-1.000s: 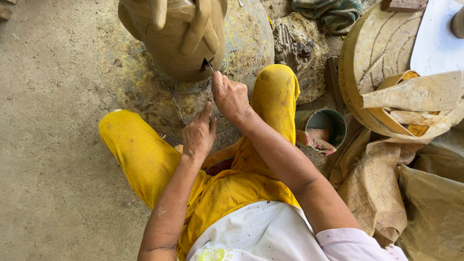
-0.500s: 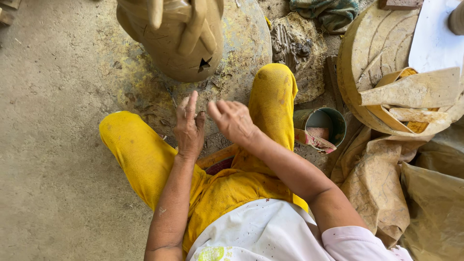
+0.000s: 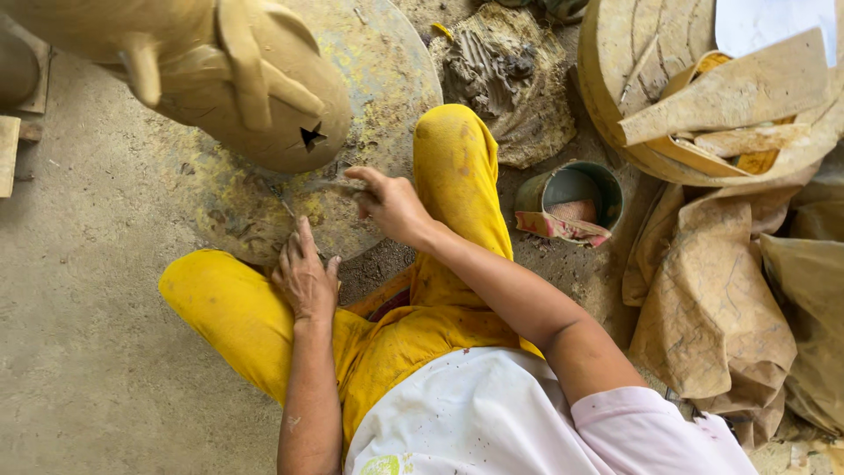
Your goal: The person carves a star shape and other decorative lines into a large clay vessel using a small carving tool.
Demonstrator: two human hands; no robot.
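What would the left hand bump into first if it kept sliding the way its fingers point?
Probably nothing right away: the left hand lies on the round turntable, fingers pointing across it. Further along stands the clay pot, though depth is hard to judge.

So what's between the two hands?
Head view: only bare, clay-smeared round board between the left hand and right hand, which pinches a thin tool.

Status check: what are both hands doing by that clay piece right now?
Left hand flat on round work disc, empty. Right hand pinching thin tool on disc. Clay figure untouched. Nothing in between.
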